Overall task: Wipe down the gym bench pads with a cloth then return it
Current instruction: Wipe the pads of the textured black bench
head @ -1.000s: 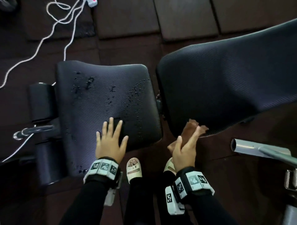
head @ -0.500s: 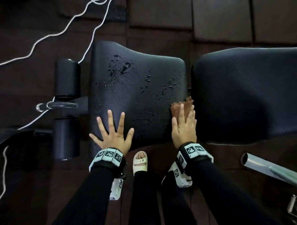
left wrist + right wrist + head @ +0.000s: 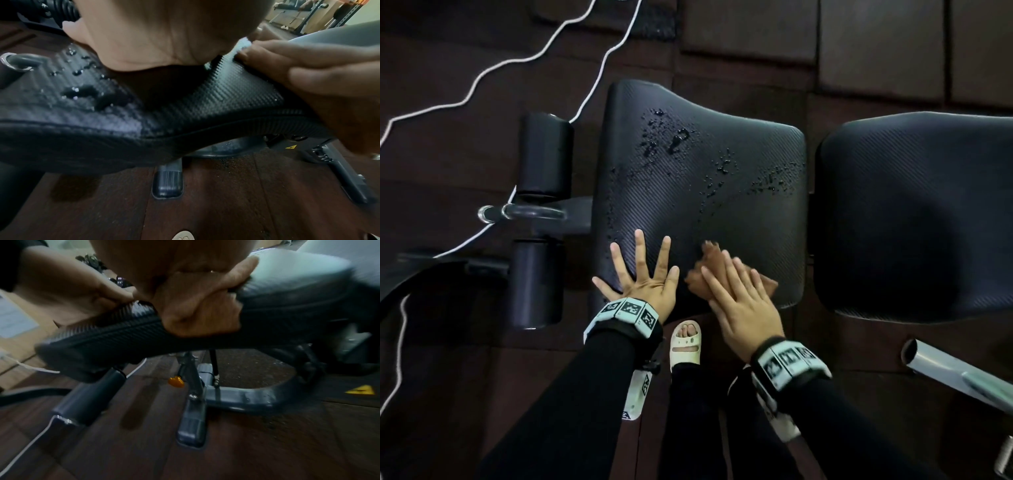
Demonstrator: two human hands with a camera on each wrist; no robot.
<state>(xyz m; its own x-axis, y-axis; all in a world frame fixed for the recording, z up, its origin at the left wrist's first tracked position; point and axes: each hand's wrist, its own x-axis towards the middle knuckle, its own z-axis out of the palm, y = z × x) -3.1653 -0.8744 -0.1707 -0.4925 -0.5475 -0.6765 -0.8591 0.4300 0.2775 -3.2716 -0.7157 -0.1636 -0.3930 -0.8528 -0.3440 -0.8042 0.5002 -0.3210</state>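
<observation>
The black textured seat pad (image 3: 722, 212) carries scattered water drops, mostly on its far and left parts. My left hand (image 3: 643, 274) lies flat with spread fingers on the pad's near left edge. Straight fingers of my right hand (image 3: 739, 294) press a brown cloth (image 3: 709, 267) onto the pad's near edge, close beside the left hand. In the right wrist view the cloth (image 3: 197, 308) drapes over the pad's (image 3: 115, 334) rim. The larger back pad (image 3: 914, 219) lies to the right across a narrow gap. In the left wrist view drops sit on the pad (image 3: 82, 92).
Two black foam rollers (image 3: 544, 157) on a metal bar stand left of the seat. A white cord (image 3: 482, 72) snakes over the dark floor mats. A grey metal tube (image 3: 941, 370) lies at lower right. My sandalled foot (image 3: 686, 342) stands under the seat's near edge.
My right hand has slid the cloth leftward from the seat's right edge by the gap to the near middle. The left hand stays on the pad. The view has shifted left.
</observation>
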